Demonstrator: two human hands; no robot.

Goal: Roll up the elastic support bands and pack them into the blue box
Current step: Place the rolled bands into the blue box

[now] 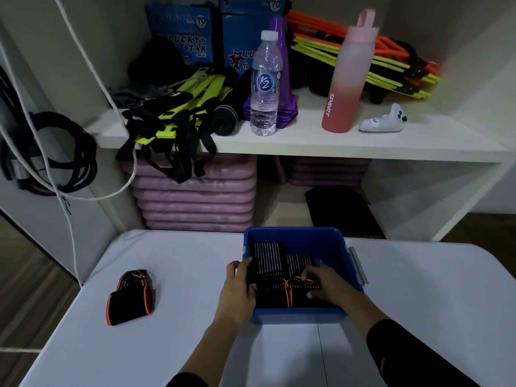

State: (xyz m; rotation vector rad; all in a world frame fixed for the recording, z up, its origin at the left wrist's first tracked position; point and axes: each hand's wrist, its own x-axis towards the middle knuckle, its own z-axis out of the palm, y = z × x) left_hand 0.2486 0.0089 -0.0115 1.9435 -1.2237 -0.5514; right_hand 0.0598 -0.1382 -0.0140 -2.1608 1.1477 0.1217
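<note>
White desk [173, 344], bare but for two items. Blue box [296, 314] at the far middle edge, partly filled: two black ribbed rolls stand at its back, room left beside them. Left hand [237, 289] curled over the box's left rim, fingers inside against an orange-trimmed band [279, 289] lying at the front. Right hand [326, 286] inside the box, fingers bent and pressing on the same band; a firm grasp can't be confirmed. One more orange-edged band [129, 296] lies loosely folded, not rolled, well left of the box. Judgement: mostly packed; one band being seated, one left to roll and pack.
</note>
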